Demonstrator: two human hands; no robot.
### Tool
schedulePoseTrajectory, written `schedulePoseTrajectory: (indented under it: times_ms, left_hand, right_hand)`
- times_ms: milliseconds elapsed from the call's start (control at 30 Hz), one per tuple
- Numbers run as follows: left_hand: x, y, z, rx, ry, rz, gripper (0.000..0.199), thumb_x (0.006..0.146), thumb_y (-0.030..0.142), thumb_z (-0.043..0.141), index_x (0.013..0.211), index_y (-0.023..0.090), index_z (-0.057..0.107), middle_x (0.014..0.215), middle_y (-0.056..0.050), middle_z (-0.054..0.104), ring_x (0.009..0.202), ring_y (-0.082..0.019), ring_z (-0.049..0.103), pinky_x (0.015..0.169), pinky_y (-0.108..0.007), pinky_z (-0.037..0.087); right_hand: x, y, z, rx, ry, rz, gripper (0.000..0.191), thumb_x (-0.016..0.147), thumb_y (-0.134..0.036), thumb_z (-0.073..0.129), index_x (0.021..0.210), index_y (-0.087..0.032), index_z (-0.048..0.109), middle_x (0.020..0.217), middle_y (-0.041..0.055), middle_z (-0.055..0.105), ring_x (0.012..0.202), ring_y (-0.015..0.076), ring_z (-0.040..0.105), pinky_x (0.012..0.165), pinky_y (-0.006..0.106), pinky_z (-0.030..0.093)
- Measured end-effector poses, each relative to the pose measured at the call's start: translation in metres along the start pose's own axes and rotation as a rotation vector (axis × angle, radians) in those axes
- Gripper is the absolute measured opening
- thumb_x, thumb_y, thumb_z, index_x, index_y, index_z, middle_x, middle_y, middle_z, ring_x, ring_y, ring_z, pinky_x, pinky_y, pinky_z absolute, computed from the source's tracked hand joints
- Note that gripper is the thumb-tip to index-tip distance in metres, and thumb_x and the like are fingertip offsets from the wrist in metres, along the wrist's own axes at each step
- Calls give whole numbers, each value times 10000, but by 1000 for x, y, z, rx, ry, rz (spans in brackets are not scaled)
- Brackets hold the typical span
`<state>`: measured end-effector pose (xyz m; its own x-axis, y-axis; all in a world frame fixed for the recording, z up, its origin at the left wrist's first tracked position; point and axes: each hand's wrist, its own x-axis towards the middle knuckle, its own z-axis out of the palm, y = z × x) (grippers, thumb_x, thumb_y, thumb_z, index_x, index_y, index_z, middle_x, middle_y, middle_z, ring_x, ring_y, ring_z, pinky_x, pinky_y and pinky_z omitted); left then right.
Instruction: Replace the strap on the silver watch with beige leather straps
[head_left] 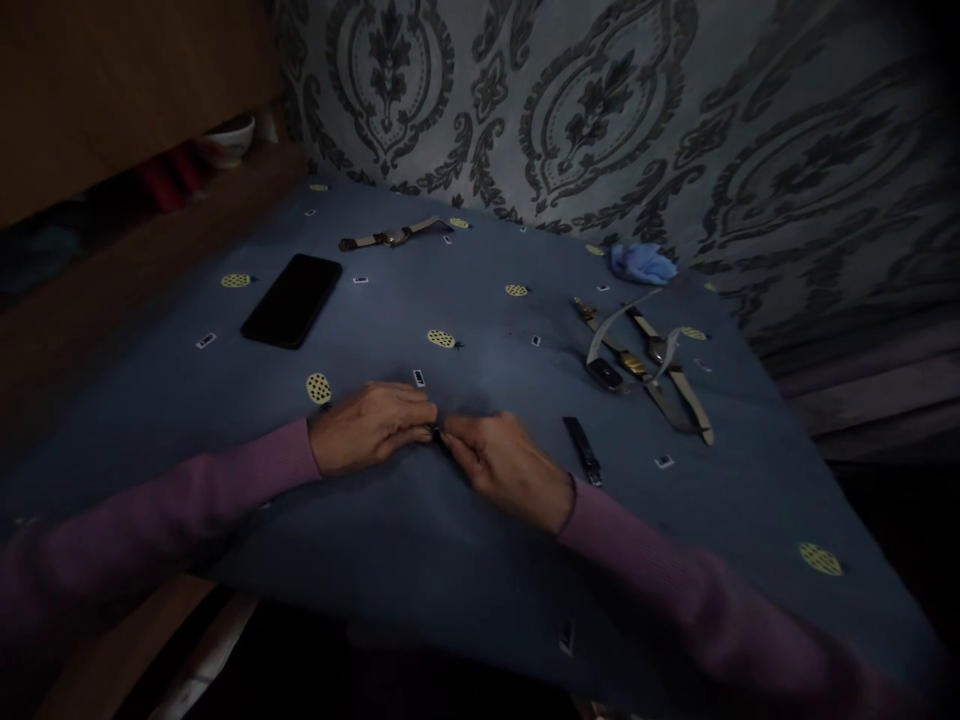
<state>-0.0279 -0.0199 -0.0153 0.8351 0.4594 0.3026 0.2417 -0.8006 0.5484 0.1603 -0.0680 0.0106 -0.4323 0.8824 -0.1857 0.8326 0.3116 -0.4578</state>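
Close together over the front half of the table, my left hand (375, 425) and my right hand (506, 465) meet fingertip to fingertip. Both are closed in a pinch around a small dark object (437, 434). Fingers cover most of it, so its kind does not show. A short black watch strap piece (579, 445) with a buckle lies just right of my right hand. Farther right are several wristwatches, among them one with a gold-coloured case (634, 363), one with a round case (658, 350) and one with a dark case (604, 375).
A blue patterned cloth covers the table (405, 560). A black phone (292, 300) lies at the left, another wristwatch (394, 237) near the back. Crumpled blue plastic (643, 263) rests by the papered wall (502, 100). A wooden shelf holding a bowl (227, 142) borders the left side.
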Motion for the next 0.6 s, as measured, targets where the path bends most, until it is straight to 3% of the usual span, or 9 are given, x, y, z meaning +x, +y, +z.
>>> schedulePoseTrajectory:
  times_ms: [300,600]
  left_hand:
    - [-1,3,0,22,19,7,329,990,279,374,701,163,483,664,-2,500,652,-140,498,660,-243,395]
    - [-4,3,2,54,42,28,340,994,277,361,681,174,444,648,10,485,628,-135,483,664,-243,399]
  right_hand:
    - [0,-10,-9,-330,-107,1,201,911,-181,465,916,-171,666,645,83,664,512,174,572,485,287,201]
    - [0,-20,-16,-515,-171,-47,165,889,-149,485,964,-164,631,705,97,717,620,219,661,492,284,207]
